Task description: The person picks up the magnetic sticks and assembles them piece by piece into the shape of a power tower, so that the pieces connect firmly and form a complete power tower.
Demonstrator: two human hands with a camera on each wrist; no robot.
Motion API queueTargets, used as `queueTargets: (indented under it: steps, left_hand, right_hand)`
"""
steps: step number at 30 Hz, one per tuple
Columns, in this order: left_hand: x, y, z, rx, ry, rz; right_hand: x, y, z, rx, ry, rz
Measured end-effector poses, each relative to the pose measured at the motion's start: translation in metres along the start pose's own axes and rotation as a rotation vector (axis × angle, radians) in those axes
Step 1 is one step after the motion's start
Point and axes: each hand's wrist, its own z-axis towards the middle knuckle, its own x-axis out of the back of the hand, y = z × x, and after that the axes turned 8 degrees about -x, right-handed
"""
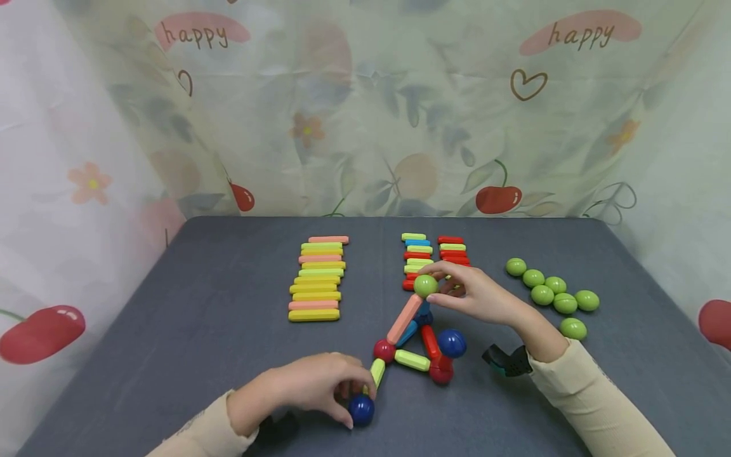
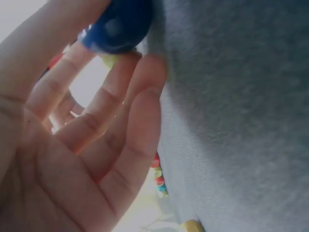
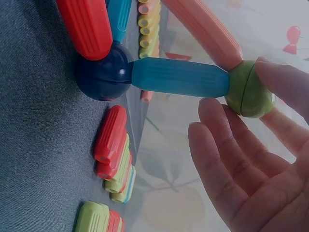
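Left grip [image 1: 316,383]: curled round glossy blue ball [image 1: 362,410] | Right grip [image 1: 478,295]: pinches seamed green ball [image 1: 425,285]

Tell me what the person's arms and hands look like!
The left sleeve and right sleeve are cream and reach nearly to the wrists. The left hand and right hand wear no gloves. A black band with a bit of teal is at the right wrist; something dark by the left is too shadowy to tell.

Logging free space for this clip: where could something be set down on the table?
Bare table lies left of the long sticks, and between them and the short sticks. Crowded: around the toy frame, from left hand to right hand.
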Motion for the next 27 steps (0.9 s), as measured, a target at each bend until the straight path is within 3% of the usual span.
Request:
queueTargets:
  steps: [3,7,12,16,18,23,27]
  left_hand:
    - [0.001,0.010,-0.003,0.022,-0.012,0.062]
    - [0.000,0.011,-0.003,0.019,-0.012,0.098]
    - [0.004,0.006,-0.004,-0.080,0.036,-0.019]
    - [0.010,0.003,-0.004,-0.188,0.153,-0.144]
    - [0.014,0.002,-0.003,-0.215,0.236,-0.154]
    - [0.019,0.001,0.006,-0.190,0.457,-0.142]
    - [0.023,0.000,0.015,-0.155,0.565,-0.145]
  right_hand:
    - [0.000,0.001,0.000,0.006,0.000,-0.005]
    - [-0.001,0.001,0.001,0.009,0.000,-0.004]
    - [-0.001,0.000,0.001,0.009,0.001,-0.003]
    - [-0.002,0.000,0.001,-0.005,0.002,-0.002]
    - [-0.002,0.000,0.001,-0.015,0.001,0.000]
    - [-0.003,0.000,0.002,-0.040,-0.005,0.001]
    - [-0.004,0.000,0.003,-0.044,0.000,0.004]
